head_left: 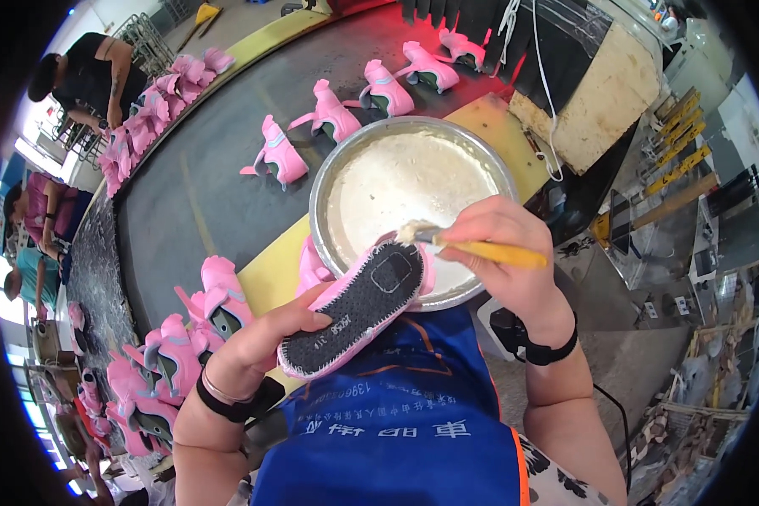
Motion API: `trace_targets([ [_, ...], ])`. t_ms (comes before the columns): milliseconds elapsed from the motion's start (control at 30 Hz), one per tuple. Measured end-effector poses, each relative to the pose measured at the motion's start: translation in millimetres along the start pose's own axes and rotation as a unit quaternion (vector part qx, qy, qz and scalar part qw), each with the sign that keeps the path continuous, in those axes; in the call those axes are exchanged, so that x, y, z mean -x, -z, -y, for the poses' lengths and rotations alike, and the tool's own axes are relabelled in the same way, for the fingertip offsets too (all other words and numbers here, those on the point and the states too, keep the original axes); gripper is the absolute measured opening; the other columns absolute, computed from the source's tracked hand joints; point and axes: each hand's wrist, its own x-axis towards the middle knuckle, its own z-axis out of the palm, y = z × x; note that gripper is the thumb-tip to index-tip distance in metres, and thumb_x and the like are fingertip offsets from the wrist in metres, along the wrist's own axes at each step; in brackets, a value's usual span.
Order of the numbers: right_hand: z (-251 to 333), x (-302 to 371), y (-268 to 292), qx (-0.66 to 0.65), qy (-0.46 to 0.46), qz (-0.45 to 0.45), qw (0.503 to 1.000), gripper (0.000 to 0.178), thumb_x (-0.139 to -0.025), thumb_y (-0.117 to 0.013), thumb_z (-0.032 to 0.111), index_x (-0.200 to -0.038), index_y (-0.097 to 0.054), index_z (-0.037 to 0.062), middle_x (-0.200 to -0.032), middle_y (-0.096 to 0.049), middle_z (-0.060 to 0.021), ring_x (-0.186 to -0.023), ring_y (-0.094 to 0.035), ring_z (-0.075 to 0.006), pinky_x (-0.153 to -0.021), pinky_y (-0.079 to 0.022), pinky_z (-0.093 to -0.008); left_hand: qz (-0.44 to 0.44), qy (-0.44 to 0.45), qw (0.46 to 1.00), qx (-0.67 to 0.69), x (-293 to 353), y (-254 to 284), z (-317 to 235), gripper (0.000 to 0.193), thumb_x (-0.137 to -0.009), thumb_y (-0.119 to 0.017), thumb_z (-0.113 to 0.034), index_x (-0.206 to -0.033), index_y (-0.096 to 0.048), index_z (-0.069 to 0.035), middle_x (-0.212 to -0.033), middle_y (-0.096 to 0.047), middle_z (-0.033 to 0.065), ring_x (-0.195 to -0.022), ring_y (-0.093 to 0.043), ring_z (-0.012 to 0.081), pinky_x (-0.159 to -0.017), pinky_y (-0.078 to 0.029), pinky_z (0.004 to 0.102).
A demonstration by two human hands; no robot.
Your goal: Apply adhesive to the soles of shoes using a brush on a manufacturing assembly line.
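My left hand [257, 333] is closed around a pink shoe upper [358, 308], its dark stitched underside turned up and the thumb pressed on it. In my right hand [506, 257] is a brush [497, 251] with a yellow handle; its cream-coated bristles touch the upper's far end. Just beyond, a round metal basin [316, 198] holds a cream-coloured paste [409, 173], its near rim partly covered by the upper and my right hand. Another pink piece [312, 266] shows behind the upper, mostly hidden.
Several pink uppers [337, 114] stand in a row on the dark belt [202, 160], running toward a red glow. More uppers [169, 358] are piled at my left. Co-workers [93, 80] stand along the far left side. A worn board [607, 93] and white cord are at right.
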Motion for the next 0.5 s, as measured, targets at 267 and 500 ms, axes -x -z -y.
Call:
trace_targets([
  [267,-17.7,2.6,-9.4,0.011,0.041,0.036,0.998,0.021,-0.075,-0.083,0.009,-0.092,-0.073,0.0112,-0.087,-0.068,-0.004,-0.081,-0.065,-0.0247,-0.075,-0.048,-0.0343,0.0,0.031,0.999,-0.023,-8.0,-9.6,-8.5,0.071,-0.094,-0.049,-0.019,-0.158,-0.027,0.004,-0.152,-0.048,0.0125,-0.133,-0.053,0.0139,-0.111,-0.039,0.0246],
  [500,-19.7,11.0,-5.5,0.061,-0.041,-0.007,0.997,0.017,-0.076,-0.082,0.01,-0.089,-0.071,0.0117,-0.085,-0.067,-0.0044,-0.08,-0.065,-0.0256,-0.074,-0.045,-0.0348,-0.028,0.019,0.999,0.031,0.6,-6.5,-3.0,0.071,-0.093,-0.05,-0.019,-0.156,-0.029,0.006,-0.15,-0.051,0.0135,-0.132,-0.054,0.0148,-0.111,-0.039,0.0245],
])
